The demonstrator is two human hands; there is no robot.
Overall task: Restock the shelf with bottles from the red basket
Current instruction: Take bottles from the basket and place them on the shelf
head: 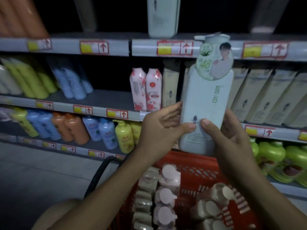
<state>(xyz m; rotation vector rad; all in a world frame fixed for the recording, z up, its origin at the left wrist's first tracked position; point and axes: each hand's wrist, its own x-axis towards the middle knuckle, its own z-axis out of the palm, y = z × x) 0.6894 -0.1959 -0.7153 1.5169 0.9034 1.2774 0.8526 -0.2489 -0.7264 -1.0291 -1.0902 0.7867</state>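
A tall pale green bottle (206,103) with a round hang tag at its neck is held upright in front of the middle shelf (116,100). My left hand (162,128) grips its lower left side and my right hand (229,135) its lower right, thumbs on the front. Below, the red basket (196,166) holds several beige and pink bottles (167,196) standing with caps up. Behind the held bottle stands a row of beige bottles (259,97) on the same shelf.
Two pink flowered bottles (146,88) stand left of the beige row, with a bare stretch of shelf further left. Yellow, blue and orange bottles (73,128) fill the lower shelf, green ones (279,161) sit low right. A black basket handle (99,173) arcs left.
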